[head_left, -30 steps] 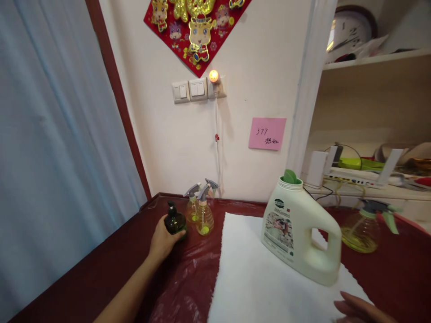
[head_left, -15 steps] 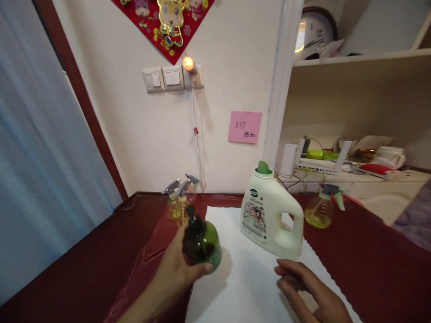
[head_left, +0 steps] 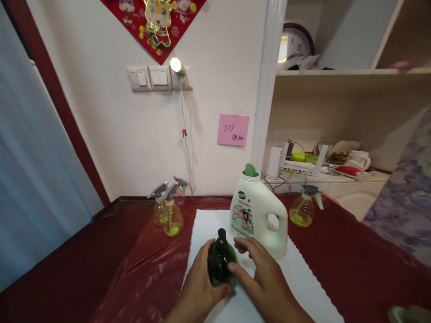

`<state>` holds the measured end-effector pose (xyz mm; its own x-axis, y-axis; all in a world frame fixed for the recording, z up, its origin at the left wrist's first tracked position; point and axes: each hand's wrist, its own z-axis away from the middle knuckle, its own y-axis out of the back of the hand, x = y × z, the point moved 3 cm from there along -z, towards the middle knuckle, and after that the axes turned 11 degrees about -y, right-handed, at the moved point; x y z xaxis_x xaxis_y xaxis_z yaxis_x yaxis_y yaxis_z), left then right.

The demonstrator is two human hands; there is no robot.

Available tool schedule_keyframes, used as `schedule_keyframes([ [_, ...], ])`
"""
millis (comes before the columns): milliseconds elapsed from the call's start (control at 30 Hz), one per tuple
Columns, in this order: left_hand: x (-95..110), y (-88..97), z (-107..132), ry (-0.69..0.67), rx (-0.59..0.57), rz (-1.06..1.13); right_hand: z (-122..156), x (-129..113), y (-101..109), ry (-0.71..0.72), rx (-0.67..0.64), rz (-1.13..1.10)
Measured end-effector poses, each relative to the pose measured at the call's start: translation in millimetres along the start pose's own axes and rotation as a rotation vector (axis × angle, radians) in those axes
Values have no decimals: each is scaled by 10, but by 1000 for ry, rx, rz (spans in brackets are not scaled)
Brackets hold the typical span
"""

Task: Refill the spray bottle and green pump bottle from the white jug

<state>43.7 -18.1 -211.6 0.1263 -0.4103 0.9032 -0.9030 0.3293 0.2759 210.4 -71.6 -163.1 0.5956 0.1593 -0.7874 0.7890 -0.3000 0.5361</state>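
A dark green round bottle with a black pump top stands over the white paper sheet in front of me. My left hand wraps its left side and my right hand grips its right side, thumb across the glass. Just behind it a cream detergent jug with a green cap and a handle stands on the same sheet.
Two small yellow spray bottles stand at the back left on the red plastic table cover. A third spray bottle stands right of the jug. A shelf with clutter runs behind. A blue curtain hangs at left.
My left hand lifted the green bottle from beside the spray bottles and carried it right onto the white sheet. My right hand came in from the right and now grips it too.
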Motion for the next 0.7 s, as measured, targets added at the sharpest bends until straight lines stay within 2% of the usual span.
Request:
schedule_keyframes([
  [100, -6, -1, -7, -37, 5, -7, -160, -112, -135, -81, -22, 12],
  [200, -26, -1, -15, -64, -4, -14, -268, -165, -254, -117, 17, 33],
  [300, -64, 2, -8, -69, -14, -19, -305, -132, -314, -84, 55, 13],
  [433, -114, 3, 16, -46, 19, -51, -276, -77, -326, 21, -38, -68],
  [500, -125, -6, 24, -30, 23, -67, -254, -73, -322, 27, -56, -88],
  [700, -100, -19, 25, 3, 6, -107, -264, -61, -385, -21, 62, -82],
])
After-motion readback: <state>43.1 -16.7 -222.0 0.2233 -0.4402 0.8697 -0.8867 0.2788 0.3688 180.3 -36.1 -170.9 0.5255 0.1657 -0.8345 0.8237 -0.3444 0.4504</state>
